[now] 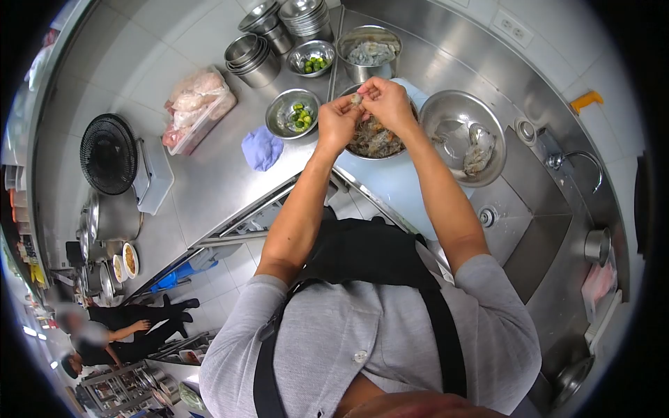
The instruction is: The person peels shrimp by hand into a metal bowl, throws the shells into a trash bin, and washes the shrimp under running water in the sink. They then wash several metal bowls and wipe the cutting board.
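Note:
My left hand [337, 122] and my right hand [387, 106] meet with pinched fingers around a small pale shrimp [357, 99], partly hidden by the fingertips. Below them is a metal bowl full of brownish shrimp and shells [380, 141]. It rests on a pale blue board [373, 174], and my hands cover part of its rim. Just behind stands a metal pot [366, 74] holding greyish, peeled-looking shrimp [373, 53]. To the right, a wide steel bowl [446, 108] contains a small heap of greyish shrimp or shells [479, 155].
Left of my hands are two bowls of cut green vegetables [301, 118] [315, 65], a purple cloth [262, 148] and a tub of bagged pale food [198, 104]. Stacked metal pots [252, 61] stand behind. A faucet [575, 164] and sink are at right. Two people [125, 327] are at lower left.

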